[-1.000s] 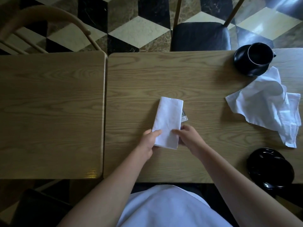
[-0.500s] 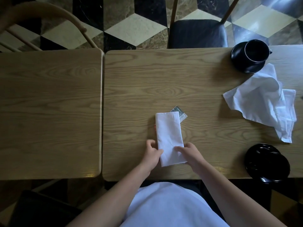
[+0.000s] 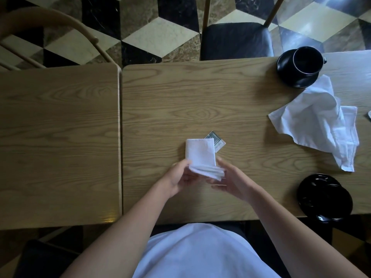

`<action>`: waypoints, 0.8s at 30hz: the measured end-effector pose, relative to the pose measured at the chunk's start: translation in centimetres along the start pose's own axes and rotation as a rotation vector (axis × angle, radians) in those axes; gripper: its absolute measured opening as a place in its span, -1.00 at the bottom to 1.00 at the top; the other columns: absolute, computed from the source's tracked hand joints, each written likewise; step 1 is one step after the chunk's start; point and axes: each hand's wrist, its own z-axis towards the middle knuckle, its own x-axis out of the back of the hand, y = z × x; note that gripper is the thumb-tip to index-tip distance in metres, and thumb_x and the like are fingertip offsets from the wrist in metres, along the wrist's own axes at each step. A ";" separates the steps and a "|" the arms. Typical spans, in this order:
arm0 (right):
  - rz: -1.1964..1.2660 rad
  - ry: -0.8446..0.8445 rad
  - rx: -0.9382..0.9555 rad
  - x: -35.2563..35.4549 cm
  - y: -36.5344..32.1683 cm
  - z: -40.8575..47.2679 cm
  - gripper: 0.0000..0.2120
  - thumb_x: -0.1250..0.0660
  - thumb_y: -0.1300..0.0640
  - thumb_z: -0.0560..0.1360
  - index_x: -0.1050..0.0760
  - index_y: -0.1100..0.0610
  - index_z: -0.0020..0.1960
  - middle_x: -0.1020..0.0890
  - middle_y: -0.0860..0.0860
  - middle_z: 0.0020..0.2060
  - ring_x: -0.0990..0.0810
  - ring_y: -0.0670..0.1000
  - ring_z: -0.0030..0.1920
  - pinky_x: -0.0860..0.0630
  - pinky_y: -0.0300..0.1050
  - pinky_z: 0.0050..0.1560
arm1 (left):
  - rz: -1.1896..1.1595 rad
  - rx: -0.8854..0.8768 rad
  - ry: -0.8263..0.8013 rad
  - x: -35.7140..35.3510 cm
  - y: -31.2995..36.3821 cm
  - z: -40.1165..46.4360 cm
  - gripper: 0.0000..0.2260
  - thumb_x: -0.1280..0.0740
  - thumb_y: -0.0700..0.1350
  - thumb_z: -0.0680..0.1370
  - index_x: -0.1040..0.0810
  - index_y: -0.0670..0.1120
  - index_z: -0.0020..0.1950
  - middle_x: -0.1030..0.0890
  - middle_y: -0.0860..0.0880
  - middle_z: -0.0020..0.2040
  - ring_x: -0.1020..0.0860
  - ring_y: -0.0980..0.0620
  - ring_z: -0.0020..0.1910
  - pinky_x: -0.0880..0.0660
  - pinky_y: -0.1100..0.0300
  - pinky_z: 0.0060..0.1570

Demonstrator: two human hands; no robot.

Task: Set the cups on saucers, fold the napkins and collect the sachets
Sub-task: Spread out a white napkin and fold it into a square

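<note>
While folded napkin (image 3: 200, 152) lay half on table (image 3: 230, 101), left hand (image 3: 178, 176) and right hand (image 3: 230, 180) pinched its near edge, lifted; sachet (image 3: 217, 143) touched far corner.

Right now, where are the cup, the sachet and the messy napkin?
cup (image 3: 307, 61): head view, on its dark inside.
sachet (image 3: 217, 141): head view, on the corner peeking from under the folded napkin.
messy napkin (image 3: 319, 121): head view, on its crumpled middle.

light: dim, brighter at far floor | glare: table (image 3: 109, 218) near edge | blur: right hand (image 3: 230, 180) fingers, motion | distortion: wide-angle bowing at edges
</note>
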 end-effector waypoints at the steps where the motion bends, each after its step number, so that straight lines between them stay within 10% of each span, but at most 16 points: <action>1: 0.038 -0.071 -0.003 0.3 -0.5 0.1 -0.34 -0.35 -0.35 0.45 -0.55 0.11 0.34 -0.67 0.07 0.15 -0.65 0.05 0.08 -0.58 -0.03 0.06 | -0.023 0.039 -0.047 0.1 0.8 -0.1 -0.69 -0.16 -0.06 0.56 -0.63 -0.21 -0.04 -0.67 -0.18 -0.21 -0.65 -0.05 -0.31 -0.55 0.22 -0.34; 6: -0.030 -0.146 0.027 1.5 -2.5 0.8 -0.46 -0.44 -0.22 0.46 -0.58 0.12 0.29 -0.67 0.05 0.22 -0.64 0.03 0.16 -0.58 -0.09 0.06 | 0.233 0.144 -0.025 0.8 3.9 -0.1 -0.69 -0.10 -0.12 0.55 -0.57 -0.24 -0.12 -0.64 -0.16 -0.31 -0.55 -0.03 -0.42 -0.37 0.22 -0.45; 10: -0.574 0.165 0.220 0.7 -3.8 1.7 -0.75 -0.43 -0.06 0.51 -0.60 0.05 -0.26 -0.65 -0.09 -0.37 -0.52 -0.07 -0.33 -0.44 -0.21 -0.29 | 0.743 -0.049 0.143 0.8 4.1 0.9 -0.85 -0.34 -0.02 0.54 -0.51 -0.07 -0.15 -0.52 0.00 -0.35 -0.44 0.06 -0.46 -0.27 0.29 -0.53; 17: -1.032 0.324 0.375 -0.1 -5.0 2.9 -0.54 -0.28 -0.12 0.58 -0.25 0.14 -0.32 -0.37 -0.05 -0.45 -0.30 -0.03 -0.40 -0.23 -0.06 -0.36 | 0.436 -0.255 0.281 -0.4 4.3 2.5 -0.84 -0.38 -0.03 0.57 -0.55 -0.12 -0.04 -0.67 -0.16 -0.01 -0.64 -0.10 -0.06 -0.58 -0.11 -0.01; 24: -1.074 0.349 0.279 -0.5 -5.7 3.5 -0.56 -0.20 -0.10 0.62 -0.36 0.15 -0.32 -0.60 0.10 -0.34 -0.53 0.14 -0.26 -0.46 -0.01 -0.22 | 0.597 -0.228 0.418 -0.4 4.8 3.0 -0.73 -0.32 -0.08 0.57 -0.42 -0.14 -0.29 -0.55 -0.16 -0.31 -0.62 -0.14 -0.30 -0.61 -0.11 -0.19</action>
